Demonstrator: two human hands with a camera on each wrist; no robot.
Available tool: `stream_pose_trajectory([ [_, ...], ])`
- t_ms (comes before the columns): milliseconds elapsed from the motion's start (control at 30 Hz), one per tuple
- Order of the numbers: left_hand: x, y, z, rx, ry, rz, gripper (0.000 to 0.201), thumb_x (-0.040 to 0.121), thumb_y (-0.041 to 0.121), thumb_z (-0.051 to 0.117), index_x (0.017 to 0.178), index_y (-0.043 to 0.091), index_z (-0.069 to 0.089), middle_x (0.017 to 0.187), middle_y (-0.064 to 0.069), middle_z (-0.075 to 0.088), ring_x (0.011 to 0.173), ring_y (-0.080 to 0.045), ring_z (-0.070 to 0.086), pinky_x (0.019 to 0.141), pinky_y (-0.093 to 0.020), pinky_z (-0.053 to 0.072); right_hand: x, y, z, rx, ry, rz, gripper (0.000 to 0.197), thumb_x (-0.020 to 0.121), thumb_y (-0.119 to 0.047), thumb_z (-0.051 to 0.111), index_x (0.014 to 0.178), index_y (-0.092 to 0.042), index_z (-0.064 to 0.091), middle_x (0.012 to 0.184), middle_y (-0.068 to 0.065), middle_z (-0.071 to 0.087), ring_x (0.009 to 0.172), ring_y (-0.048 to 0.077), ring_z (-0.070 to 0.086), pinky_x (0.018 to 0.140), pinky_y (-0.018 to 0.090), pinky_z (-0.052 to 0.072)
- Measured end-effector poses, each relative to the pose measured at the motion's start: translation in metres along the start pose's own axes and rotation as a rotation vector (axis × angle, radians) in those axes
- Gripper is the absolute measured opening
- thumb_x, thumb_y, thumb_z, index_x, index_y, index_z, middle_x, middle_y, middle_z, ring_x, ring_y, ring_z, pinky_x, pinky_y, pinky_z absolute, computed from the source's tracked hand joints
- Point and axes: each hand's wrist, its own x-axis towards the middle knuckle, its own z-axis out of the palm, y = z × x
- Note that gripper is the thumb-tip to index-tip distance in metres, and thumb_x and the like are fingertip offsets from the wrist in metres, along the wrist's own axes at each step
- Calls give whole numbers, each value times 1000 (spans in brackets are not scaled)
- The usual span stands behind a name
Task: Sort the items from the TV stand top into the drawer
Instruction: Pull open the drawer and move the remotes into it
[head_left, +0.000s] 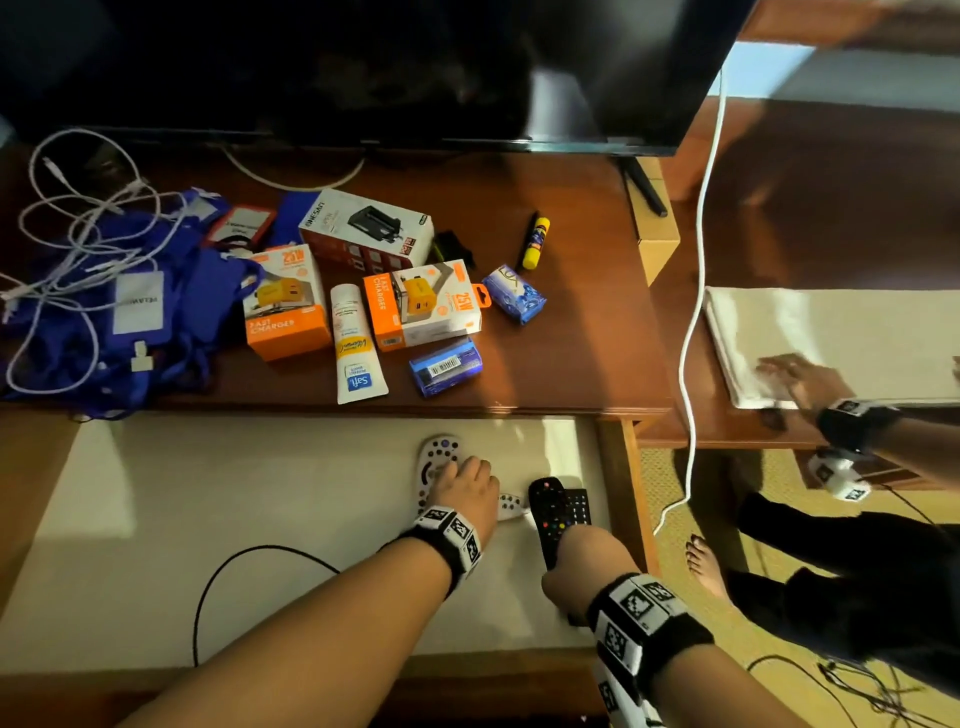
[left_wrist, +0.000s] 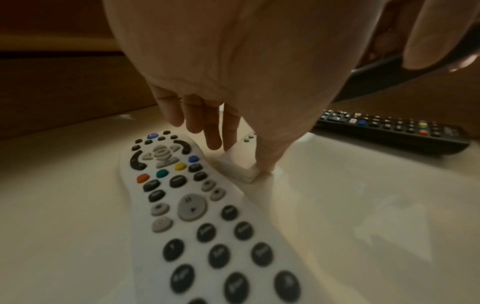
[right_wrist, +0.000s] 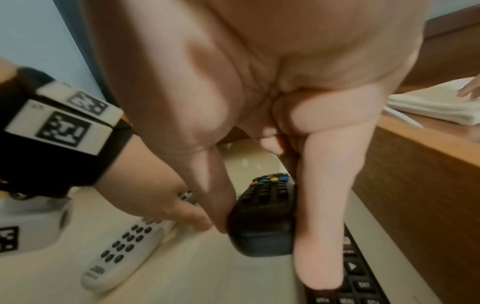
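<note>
The open drawer (head_left: 156, 493) has a pale floor. My left hand (head_left: 467, 475) reaches into it and pinches the end of a small white remote (head_left: 511, 506) between thumb and fingers (left_wrist: 228, 142). A larger white remote (left_wrist: 182, 205) with coloured buttons lies just left of that one. My right hand (head_left: 576, 566) grips a black remote (head_left: 545, 512) by its near end, its far end lifted off the drawer floor (right_wrist: 262, 226). A second black remote (head_left: 577, 506) lies flat by the drawer's right wall, under my right fingers (right_wrist: 319, 267).
On the TV stand top (head_left: 571, 338) are two orange charger boxes (head_left: 421, 304), a white adapter box (head_left: 366, 228), a tube (head_left: 353, 343), a glue stick (head_left: 535, 241), small blue boxes (head_left: 447, 366) and tangled cables on blue lanyards (head_left: 104, 280). Another person's hand (head_left: 800, 382) rests on a folded cloth at right.
</note>
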Motion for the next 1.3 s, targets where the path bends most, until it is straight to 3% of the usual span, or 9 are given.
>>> stream_pose_trajectory([
  [167,-24,-8,6,-74,44,-80,38,103,16,34,137,7,46,140,-14,47,131,-32,39,108,-44,31,17,-8,7,8,-10,-2,16,91,-13,56,105,-11,63,84,3,61,87,22,67,72,27,55],
  [367,-76,-53,5,-400,50,-427,49,101,50,50,135,15,47,138,-7,51,128,-28,44,103,-42,41,31,-17,17,-87,-133,-2,24,92,-25,61,112,-12,66,96,4,68,91,21,69,73,28,55],
  [567,-91,-99,42,-624,-108,-751,52,100,55,50,127,12,52,134,-9,58,128,-30,48,101,-43,46,42,-32,20,-208,-147,-29,45,90,-32,61,130,-12,58,106,7,68,98,28,69,73,32,51],
  [633,-90,-100,54,-631,-172,-761,52,99,56,51,126,12,52,132,-9,59,127,-30,49,102,-42,47,41,-48,10,-292,-81,-87,52,97,-29,55,143,-11,41,127,14,65,112,33,65,87,38,52],
  [700,-89,-98,62,-624,-215,-750,53,98,57,52,127,13,52,133,-8,59,127,-30,50,103,-42,47,36,-74,-5,-388,21,-229,43,105,-34,46,140,-8,48,134,14,62,120,32,61,100,39,47],
  [800,-88,-94,70,-630,-263,-732,54,98,57,53,130,13,52,135,-9,58,128,-31,50,103,-42,45,43,-118,-12,-280,101,-405,61,99,-51,54,149,-22,36,147,18,42,128,37,53,101,46,47],
  [933,-84,-91,73,-638,-294,-708,56,96,57,55,131,13,50,135,-10,59,131,-31,48,102,-43,46,62,-144,11,-481,48,-524,90,90,-66,59,158,-46,5,170,16,-10,155,47,-1,116,72,22],
  [1067,-79,-96,78,-657,-323,-649,60,93,58,60,131,12,51,134,-11,60,129,-33,50,101,-43,48,65,-126,26,-592,-31,-555,78,90,-63,62,157,-40,29,169,10,-23,154,43,-19,117,76,12],
  [1300,-64,-106,76,-665,-309,-613,55,92,58,60,124,13,56,123,-9,67,106,-29,63,80,-33,50,43,-65,30,-660,-50,-563,82,85,-58,72,153,-28,38,170,14,-15,155,46,-9,120,69,22],
])
